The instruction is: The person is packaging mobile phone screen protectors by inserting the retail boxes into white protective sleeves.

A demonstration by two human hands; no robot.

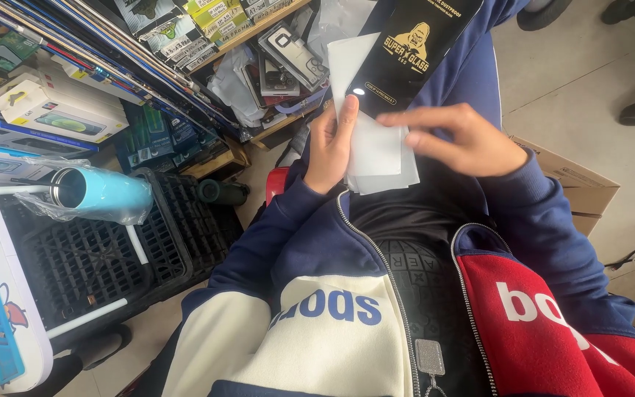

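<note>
Phone-accessory shop — shelves (207, 44) crammed, boxed stock (60, 110).

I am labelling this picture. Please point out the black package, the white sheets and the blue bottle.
black package (413, 51), head view, on its printed front.
white sheets (376, 151), head view, on the top sheet.
blue bottle (112, 192), head view, on its body.

Left hand (330, 143) raised, grip closed, thumb up; right hand (468, 140) fingers extended leftward.
</note>
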